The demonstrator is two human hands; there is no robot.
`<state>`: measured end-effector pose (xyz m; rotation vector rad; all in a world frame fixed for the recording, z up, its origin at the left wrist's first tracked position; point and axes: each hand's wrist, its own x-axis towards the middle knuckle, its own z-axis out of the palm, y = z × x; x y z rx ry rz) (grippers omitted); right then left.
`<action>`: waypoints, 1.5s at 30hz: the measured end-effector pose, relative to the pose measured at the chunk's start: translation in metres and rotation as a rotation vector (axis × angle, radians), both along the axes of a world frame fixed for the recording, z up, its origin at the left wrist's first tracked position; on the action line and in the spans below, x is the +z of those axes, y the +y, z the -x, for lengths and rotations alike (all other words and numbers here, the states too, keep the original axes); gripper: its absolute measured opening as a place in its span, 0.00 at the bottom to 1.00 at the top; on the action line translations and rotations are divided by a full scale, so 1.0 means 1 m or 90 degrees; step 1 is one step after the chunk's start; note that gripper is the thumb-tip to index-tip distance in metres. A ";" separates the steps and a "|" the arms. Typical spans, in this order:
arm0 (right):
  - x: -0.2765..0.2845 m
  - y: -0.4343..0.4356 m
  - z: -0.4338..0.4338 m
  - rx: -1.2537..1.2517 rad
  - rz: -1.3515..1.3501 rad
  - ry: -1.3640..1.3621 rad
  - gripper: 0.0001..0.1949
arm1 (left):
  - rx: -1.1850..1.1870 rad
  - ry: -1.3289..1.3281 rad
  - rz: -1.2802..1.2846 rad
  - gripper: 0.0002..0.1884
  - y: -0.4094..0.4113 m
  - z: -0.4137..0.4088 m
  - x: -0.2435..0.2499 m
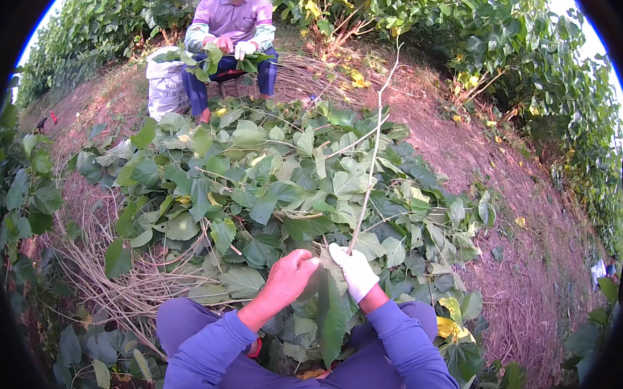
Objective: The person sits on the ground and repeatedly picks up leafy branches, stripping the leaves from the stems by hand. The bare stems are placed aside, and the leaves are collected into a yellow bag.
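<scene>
My right hand (pixel 355 276), in a white glove, is closed around the lower end of a long thin branch (pixel 375 160). The upper length of this branch is bare and slants up and away over a heap of leafy cuttings (pixel 270 196). Bare and with bent fingers, my left hand (pixel 286 280) is beside the right one. Large green leaves (pixel 330 319) hang between the two hands above my lap. The left fingertips touch or nearly touch these leaves; whether they grip one is hidden.
Bare sticks (pixel 122 278) lie piled at the left, more sticks (pixel 306 75) at the back. Across the heap a seated person (pixel 234 26) handles leaves beside a white woven sack (pixel 166 83) bearing writing. Leafy bushes (pixel 492 35) border the dirt ground (pixel 523 274).
</scene>
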<state>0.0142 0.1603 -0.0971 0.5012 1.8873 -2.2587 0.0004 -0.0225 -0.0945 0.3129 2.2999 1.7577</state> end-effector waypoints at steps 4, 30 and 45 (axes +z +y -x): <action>0.018 0.007 0.001 -0.042 0.041 0.012 0.12 | -0.089 -0.024 0.056 0.18 0.005 -0.009 0.009; -0.015 -0.030 -0.030 0.290 -0.518 0.072 0.28 | 0.045 0.054 -0.131 0.22 -0.004 -0.018 0.029; -0.013 -0.038 -0.034 0.381 -0.523 0.008 0.27 | 0.062 -0.160 -0.410 0.25 -0.002 -0.013 0.007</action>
